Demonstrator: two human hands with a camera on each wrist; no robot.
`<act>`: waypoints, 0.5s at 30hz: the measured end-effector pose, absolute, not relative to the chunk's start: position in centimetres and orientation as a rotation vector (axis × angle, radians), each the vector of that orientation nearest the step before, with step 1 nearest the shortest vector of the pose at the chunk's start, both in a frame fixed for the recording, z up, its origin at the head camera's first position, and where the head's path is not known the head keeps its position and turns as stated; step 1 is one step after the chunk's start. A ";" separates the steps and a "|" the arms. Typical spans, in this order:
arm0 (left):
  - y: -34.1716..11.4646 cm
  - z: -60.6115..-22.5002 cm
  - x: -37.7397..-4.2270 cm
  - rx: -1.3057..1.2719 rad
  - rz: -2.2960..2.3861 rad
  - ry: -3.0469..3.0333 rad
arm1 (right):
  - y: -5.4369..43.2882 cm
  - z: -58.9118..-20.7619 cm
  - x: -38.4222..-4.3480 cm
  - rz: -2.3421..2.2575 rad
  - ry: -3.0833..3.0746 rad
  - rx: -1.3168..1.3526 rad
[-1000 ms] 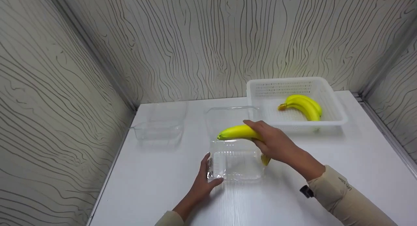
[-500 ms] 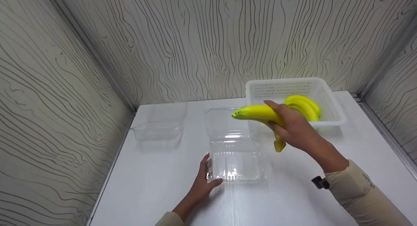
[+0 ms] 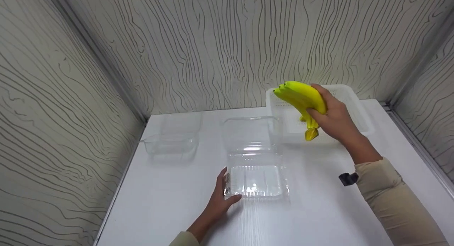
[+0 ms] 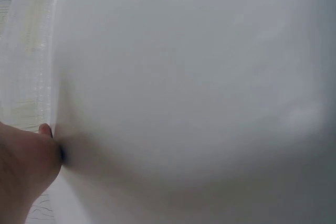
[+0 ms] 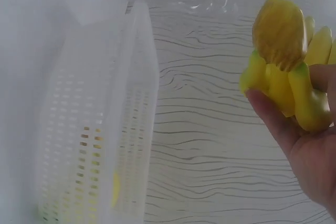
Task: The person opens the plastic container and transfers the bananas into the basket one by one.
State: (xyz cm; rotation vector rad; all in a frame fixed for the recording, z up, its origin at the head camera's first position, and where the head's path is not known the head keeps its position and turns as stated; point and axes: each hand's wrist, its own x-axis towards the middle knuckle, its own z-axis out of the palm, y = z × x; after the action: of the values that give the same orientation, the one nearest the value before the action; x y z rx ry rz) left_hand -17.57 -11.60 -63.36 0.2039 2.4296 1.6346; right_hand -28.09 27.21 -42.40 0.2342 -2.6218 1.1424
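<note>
My right hand (image 3: 335, 116) grips a bunch of yellow bananas (image 3: 299, 95) up in the air over the front of the white basket (image 3: 367, 111). The brown stem end points down and the tips point up and left; in the right wrist view the crown of the bananas (image 5: 278, 32) faces the camera. At the middle of the table my left hand (image 3: 218, 200) holds the left side of a clear plastic clamshell container (image 3: 255, 182), thumb at its front corner. The container's lid (image 3: 250, 134) lies folded back behind its base.
Another opened clear clamshell container (image 3: 172, 143) stands at the table's left. More banana shows in the basket, mostly hidden behind the right hand and its bunch. Wood-patterned wall panels (image 3: 220, 50) border the white table (image 3: 319, 210) at the back and sides.
My right hand has lifted the bananas away from the clamshell, up and to the right, turning the tips upward over the basket. My left hand has stayed at the container.
</note>
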 end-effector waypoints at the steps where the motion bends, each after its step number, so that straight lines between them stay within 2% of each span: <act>1: -11.6 -63.3 -17.6 0.200 1.630 2.431 | 27.4 -42.7 -28.7 1.167 -2.634 0.200; 15: -11.7 -63.4 -17.5 0.186 1.658 2.407 | 27.7 -46.8 -36.1 1.379 -2.661 -0.026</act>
State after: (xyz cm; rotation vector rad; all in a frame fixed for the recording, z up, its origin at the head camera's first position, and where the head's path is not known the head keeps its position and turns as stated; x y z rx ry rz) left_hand -17.54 -11.68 -63.36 0.1864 2.4072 1.6576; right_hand -36.15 27.68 -46.83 -0.0257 -2.6611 1.3794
